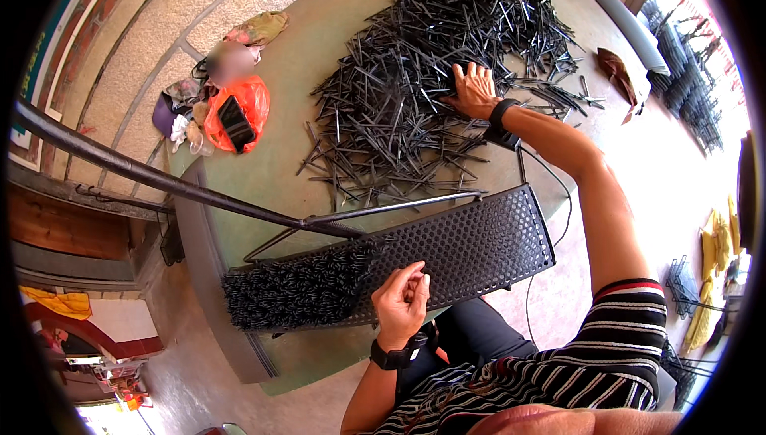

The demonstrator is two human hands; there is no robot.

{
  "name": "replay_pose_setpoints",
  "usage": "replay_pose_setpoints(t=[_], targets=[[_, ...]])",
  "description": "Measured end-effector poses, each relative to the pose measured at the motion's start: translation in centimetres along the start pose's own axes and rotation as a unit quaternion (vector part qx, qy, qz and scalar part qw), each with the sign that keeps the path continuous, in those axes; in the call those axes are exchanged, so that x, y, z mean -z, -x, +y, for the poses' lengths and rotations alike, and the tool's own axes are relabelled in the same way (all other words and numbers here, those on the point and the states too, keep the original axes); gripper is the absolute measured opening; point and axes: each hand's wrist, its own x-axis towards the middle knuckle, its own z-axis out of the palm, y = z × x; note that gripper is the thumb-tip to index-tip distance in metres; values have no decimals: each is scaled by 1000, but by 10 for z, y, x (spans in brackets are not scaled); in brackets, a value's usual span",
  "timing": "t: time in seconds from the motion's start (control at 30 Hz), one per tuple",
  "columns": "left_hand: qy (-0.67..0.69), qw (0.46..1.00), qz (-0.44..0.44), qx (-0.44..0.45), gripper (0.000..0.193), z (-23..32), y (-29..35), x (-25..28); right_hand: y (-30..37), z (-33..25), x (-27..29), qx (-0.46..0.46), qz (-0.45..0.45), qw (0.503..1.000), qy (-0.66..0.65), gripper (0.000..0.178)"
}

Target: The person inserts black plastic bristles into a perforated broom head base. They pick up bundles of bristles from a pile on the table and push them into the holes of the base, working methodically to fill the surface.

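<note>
A large heap of thin black plastic sticks (pixel 383 108) covers the far middle of the table. My right hand (pixel 475 93) lies on the heap's right side, palm down, fingers spread. Nearer me, a long black perforated tray (pixel 471 239) slants across the table's front. Its left part is densely filled with upright black sticks (pixel 295 290); rows of bare holes show on the right. My left hand (pixel 400 301) is over the tray's near edge, beside the filled part. Its fingertips are pinched together, and what they hold, if anything, I cannot make out.
A dark metal bar (pixel 191 189) runs from the left to the tray's back. On the table's left are an orange plastic bag (pixel 254 108), a phone (pixel 234 122) and crumpled cloths. A grey roll (pixel 618 20) lies at the far right. A cable (pixel 565 187) hangs by my right forearm.
</note>
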Motion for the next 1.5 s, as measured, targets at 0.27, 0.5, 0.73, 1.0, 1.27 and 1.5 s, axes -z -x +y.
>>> replay_pose_setpoints(t=[0.27,0.5,0.73,1.0,1.27,1.5], targets=[[-1,1000,3,-4,18,1,0,-1,8,-16,-12,-11,20,999,-40,56],[1,1000,4,0,19,-2,1,-2,-10,31,-9,127,1,992,-17,52],[3,1000,-1,-4,19,-3,1,0,15,50,9,170,-4,985,9,46],[-1,1000,4,-8,18,-5,1,-1,60,92,75,13,-174,984,-17,70],[2,1000,8,-5,18,-3,1,-2,114,91,108,92,-110,989,-34,101],[0,1000,11,-3,18,-5,2,-3,130,66,59,221,-112,968,20,114]])
